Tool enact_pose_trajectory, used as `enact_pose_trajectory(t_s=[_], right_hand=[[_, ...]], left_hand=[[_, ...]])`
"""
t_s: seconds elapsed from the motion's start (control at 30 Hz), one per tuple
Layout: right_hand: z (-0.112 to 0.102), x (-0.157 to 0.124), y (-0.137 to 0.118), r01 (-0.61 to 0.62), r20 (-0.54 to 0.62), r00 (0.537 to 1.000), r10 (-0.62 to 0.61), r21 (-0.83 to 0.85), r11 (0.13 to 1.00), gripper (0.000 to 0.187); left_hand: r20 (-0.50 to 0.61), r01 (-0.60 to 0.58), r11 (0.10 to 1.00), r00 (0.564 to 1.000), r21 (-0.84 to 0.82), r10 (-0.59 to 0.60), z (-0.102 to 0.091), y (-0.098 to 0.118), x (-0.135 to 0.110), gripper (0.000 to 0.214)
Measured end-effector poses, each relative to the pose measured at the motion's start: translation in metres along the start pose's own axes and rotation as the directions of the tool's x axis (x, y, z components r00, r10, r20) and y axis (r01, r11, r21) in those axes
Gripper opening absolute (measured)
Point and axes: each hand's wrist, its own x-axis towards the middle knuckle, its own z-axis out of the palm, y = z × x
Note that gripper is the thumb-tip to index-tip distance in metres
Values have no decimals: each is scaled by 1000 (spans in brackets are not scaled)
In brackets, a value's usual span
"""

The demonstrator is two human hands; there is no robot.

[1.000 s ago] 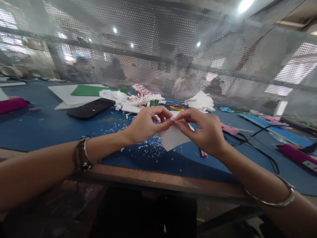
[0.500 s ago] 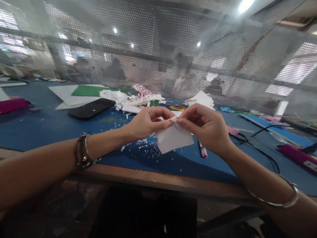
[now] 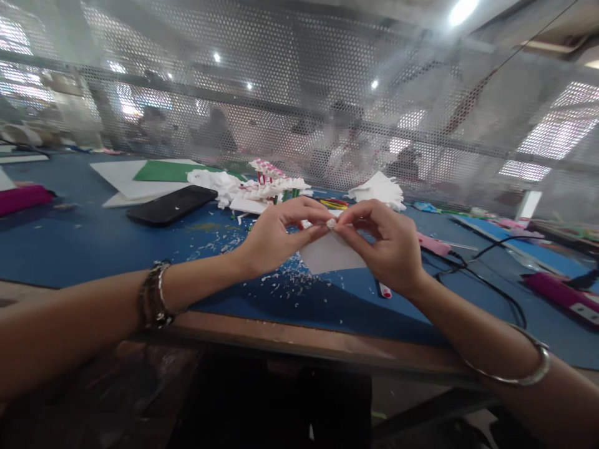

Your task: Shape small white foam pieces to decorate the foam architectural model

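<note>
From my remote station I find the white paper (image 3: 330,257) above the counter (image 3: 93,249), its upper edge gathered between both hands. The left hand (image 3: 276,237) has its fingers pinched narrow on the bunched edge; the right hand (image 3: 390,246) grips just beside it, fingers likewise narrow. Whether the paper's lower part touches the counter I cannot tell.

In my judgement, good practice here is to keep both pinches close together and level, press with even force, and work the gathered edge in small turns so it stays tight without tearing. Slack in one hand would likely skew it.

Count: one paper in hand; one black phone (image 3: 173,206); one green sheet (image 3: 161,170); one white-and-pink marker (image 3: 385,290); one pink tool (image 3: 434,244); two magenta items, one at far left (image 3: 23,199), one at far right (image 3: 559,296). White scraps (image 3: 299,280) are too many and small to count.
</note>
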Motion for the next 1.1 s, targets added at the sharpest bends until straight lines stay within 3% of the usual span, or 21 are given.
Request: enact_pose_trajectory(t_s=[0.17,0.47,0.63,0.83,1.1], right_hand=[[0,-1,-2,70,-21,997,-74,-157,985,6],[1,-3,-2,79,-30,996,-85,-169,982,6],[2,-3,-1,30,-19,999,-31,-59,998,6],[1,-1,-1,-77,38,997,74,97,992,8],[0,2,-1,-218,95,976,198,304,927,4]], left_hand=[[-26,-10,994,1000,109,13,2,7,-3,13],[-1,-65,963,998,260,68,2,13,-6,14],[8,-123,951,992,284,126,-1,11,-6,13],[99,-218,937,975,275,198,-9,7,-3,11],[83,-87,990,993,107,78,-11,4,5,8]])
